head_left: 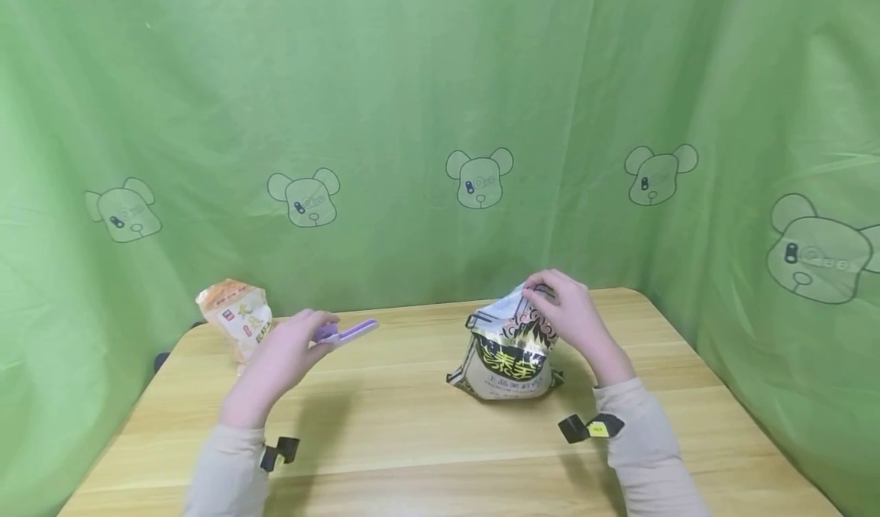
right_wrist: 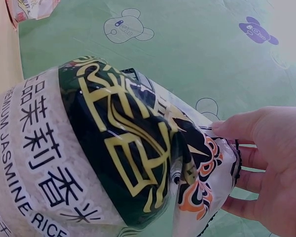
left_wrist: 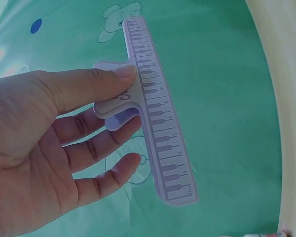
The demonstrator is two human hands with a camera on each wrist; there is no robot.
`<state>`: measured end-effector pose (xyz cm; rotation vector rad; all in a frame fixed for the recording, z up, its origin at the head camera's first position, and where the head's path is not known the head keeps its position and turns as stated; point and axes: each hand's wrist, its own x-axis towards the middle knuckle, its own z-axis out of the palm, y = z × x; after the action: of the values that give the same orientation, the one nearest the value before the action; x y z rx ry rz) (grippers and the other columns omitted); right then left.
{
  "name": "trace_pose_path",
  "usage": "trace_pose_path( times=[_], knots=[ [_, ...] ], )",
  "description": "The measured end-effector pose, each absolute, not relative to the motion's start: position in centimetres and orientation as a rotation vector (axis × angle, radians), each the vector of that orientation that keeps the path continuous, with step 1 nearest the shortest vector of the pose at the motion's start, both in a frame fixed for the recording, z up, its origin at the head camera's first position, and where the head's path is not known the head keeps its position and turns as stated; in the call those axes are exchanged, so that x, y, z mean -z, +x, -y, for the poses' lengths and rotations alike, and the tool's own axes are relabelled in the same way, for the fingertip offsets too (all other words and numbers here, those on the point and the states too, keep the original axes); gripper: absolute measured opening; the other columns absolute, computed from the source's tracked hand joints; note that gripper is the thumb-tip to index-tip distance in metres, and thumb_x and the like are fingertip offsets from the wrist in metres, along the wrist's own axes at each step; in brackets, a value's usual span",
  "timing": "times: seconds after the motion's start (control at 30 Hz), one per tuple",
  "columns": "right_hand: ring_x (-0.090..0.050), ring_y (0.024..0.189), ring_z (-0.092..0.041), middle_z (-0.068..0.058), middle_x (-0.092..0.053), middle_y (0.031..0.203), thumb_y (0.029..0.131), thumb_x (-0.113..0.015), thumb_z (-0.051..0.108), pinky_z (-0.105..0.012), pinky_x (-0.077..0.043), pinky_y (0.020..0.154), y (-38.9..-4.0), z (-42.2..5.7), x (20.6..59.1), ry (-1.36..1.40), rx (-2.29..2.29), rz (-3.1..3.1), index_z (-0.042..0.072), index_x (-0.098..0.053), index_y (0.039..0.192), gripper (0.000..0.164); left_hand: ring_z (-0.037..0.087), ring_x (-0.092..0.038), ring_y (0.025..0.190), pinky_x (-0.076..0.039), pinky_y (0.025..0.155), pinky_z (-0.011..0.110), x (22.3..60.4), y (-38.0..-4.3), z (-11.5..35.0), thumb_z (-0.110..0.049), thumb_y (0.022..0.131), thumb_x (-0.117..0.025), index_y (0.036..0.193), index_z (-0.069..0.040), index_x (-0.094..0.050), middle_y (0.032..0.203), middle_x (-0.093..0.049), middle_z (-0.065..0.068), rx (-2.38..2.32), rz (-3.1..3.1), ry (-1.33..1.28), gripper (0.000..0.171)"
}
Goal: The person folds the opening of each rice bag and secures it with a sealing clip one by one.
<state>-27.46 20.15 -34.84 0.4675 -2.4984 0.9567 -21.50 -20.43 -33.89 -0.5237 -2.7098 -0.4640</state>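
Observation:
My left hand holds a pale purple clip above the table, thumb on its front tab and fingers behind. In the left wrist view the clip has a long bar printed with piano keys and numbers. At the right, a bag of jasmine rice stands upright on the table. My right hand pinches the bag's top edge between thumb and fingers. That upper part is folded and slanting, as the right wrist view shows, with white rice visible through the clear lower part.
An orange and white snack-like packet stands at the table's far left corner, behind the left hand. The wooden table ends at a green curtain printed with bear heads, which hangs behind it and at both sides.

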Motion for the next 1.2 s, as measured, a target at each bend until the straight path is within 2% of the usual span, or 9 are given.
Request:
trace_pose_path(
  times=[0.3, 0.63, 0.73, 0.97, 1.2],
  knots=[
    [-0.057, 0.095, -0.026, -0.009, -0.062, 0.100, 0.087, -0.057, 0.024, -0.048, -0.046, 0.087, -27.5, -20.2, 34.9, 0.465, -0.961, 2.499, 0.011, -0.060, 0.097, 0.017, 0.016, -0.062, 0.083, -0.052, 0.074, 0.036, 33.1, -22.6, 19.3, -0.020, 0.076, -0.071, 0.099, -0.015, -0.062, 0.092, -0.065, 0.000, 0.568, 2.706, -0.456, 0.026],
    [-0.057, 0.095, -0.027, -0.009, -0.063, 0.099, 0.087, -0.057, 0.023, -0.048, -0.046, 0.087, -27.5, -20.1, 34.9, 0.477, -0.962, 2.484, 0.010, -0.061, 0.096, 0.016, 0.016, -0.061, 0.086, -0.051, 0.079, 0.037, 32.0, -23.4, 18.3, -0.025, 0.076, -0.069, 0.104, -0.015, -0.062, 0.098, -0.065, 0.001, 0.734, 2.615, -0.482, 0.031],
    [-0.058, 0.095, -0.027, -0.009, -0.063, 0.099, 0.087, -0.057, 0.024, -0.048, -0.046, 0.087, -27.5, -20.1, 34.9, 0.474, -0.961, 2.490, 0.011, -0.061, 0.097, 0.017, 0.019, -0.061, 0.085, -0.052, 0.076, 0.036, 31.8, -23.6, 18.0, -0.024, 0.075, -0.071, 0.104, -0.013, -0.062, 0.098, -0.065, 0.003, 0.797, 2.566, -0.493, 0.032],
    [-0.058, 0.095, -0.026, -0.008, -0.063, 0.099, 0.087, -0.057, 0.024, -0.047, -0.046, 0.087, -27.6, -20.1, 35.0, 0.461, -0.962, 2.493, 0.011, -0.061, 0.096, 0.017, 0.014, -0.059, 0.070, -0.051, 0.058, 0.024, 31.7, -24.1, 17.2, -0.026, 0.073, -0.073, 0.105, -0.015, -0.063, 0.096, -0.066, 0.003, 0.959, 2.483, -0.456, 0.035],
    [-0.058, 0.095, -0.027, -0.008, -0.063, 0.099, 0.087, -0.057, 0.025, -0.048, -0.046, 0.087, -27.6, -20.0, 35.0, 0.465, -0.954, 2.491, 0.011, -0.061, 0.096, 0.017, 0.014, -0.059, 0.073, -0.051, 0.057, 0.024, 32.1, -25.1, 16.2, -0.029, 0.072, -0.073, 0.104, -0.017, -0.063, 0.094, -0.066, 0.001, 1.122, 2.419, -0.417, 0.036]
  ],
)
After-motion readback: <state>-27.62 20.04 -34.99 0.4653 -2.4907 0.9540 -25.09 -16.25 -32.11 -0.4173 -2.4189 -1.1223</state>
